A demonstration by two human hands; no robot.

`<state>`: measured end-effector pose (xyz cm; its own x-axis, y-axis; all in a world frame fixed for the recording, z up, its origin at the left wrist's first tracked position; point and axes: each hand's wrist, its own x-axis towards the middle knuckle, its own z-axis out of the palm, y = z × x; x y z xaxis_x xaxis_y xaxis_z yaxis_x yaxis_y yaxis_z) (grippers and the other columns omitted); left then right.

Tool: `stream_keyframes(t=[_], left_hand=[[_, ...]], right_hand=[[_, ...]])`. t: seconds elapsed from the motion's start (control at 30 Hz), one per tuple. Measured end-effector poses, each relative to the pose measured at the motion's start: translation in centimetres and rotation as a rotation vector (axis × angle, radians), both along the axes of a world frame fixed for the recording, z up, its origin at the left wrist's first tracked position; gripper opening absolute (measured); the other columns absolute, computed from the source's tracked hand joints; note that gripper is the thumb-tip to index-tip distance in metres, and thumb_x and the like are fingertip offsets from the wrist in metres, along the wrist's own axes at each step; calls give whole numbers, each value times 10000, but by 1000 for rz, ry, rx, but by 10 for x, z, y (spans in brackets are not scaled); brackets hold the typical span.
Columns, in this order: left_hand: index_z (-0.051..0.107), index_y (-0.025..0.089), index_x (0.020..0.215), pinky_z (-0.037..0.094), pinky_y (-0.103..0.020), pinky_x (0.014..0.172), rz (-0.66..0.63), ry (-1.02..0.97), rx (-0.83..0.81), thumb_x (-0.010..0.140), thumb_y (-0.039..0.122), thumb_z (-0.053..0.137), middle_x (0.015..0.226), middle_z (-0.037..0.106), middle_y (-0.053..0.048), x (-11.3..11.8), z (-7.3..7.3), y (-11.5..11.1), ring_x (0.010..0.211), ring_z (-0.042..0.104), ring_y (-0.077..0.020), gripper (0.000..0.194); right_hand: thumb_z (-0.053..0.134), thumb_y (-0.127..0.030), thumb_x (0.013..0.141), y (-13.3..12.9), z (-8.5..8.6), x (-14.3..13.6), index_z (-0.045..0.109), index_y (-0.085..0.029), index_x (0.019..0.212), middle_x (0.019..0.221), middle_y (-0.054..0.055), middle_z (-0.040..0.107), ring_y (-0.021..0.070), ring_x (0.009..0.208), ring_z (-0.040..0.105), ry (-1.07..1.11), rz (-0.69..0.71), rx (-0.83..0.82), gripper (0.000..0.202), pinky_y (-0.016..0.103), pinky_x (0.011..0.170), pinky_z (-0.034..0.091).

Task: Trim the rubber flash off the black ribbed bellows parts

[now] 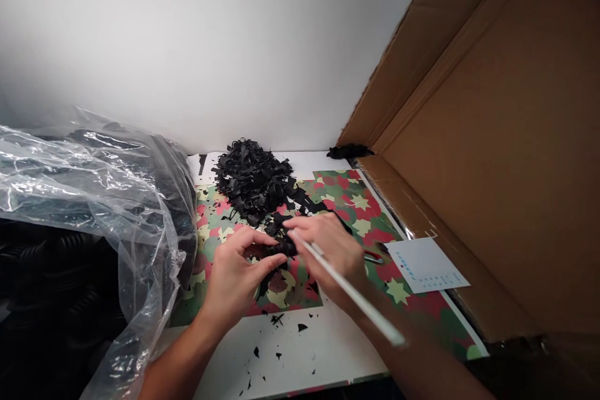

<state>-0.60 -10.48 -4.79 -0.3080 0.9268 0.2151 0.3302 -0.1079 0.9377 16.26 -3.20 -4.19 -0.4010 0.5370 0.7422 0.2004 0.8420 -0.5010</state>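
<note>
My left hand (241, 272) pinches a small black ribbed piece (284, 246), probably rubber, between thumb and fingers. Close against it on the right, my right hand (330, 253) grips a long thin tool with a white handle (351, 294). The handle slants back toward the lower right and is a little blurred; the tool's working tip is hidden by my fingers and the black piece. Just beyond both hands rises a heap of black scraps and shavings (253, 178). More black offcuts trail from it to the right.
A clear plastic bag (154, 212) with black ribbed parts (60, 269) stands at left. Cardboard (506, 156) walls the right side. A white paper card (427, 265) and a red-and-metal tool (374, 257) lie right of my hands, on a camouflage-patterned sheet (360, 219).
</note>
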Motion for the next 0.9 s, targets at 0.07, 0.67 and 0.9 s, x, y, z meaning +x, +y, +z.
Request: stream_keyframes(t=[0.07,0.67,0.9], left_hand=[[772,255,915,581,-275,778,1,-28,58,772,237,816,913,750,-10,0,-2,-1,867,709,-182,151],[697,217,905,599,-307,669,162,104,133,668,441,928,900,672,-21,1,-3,1,750,658,-176,399],[686,191,807,592,-275,611,69,-249,-89,615,362,914,725,710,0,2,5,5,647,692,-169,344]], right_hand=[[599,-206,966,7,0,3,629,-238,800,920,48,774,198,800,695,71,-61,-300,172,351,765,511],[736,-606,783,-5,-5,-21,511,-223,679,551,-68,449,109,519,387,227,169,-1106,456,257,524,346],[530,-719,934,0,-11,-15,553,-211,622,594,-2,550,149,552,497,29,140,-797,597,286,537,398]])
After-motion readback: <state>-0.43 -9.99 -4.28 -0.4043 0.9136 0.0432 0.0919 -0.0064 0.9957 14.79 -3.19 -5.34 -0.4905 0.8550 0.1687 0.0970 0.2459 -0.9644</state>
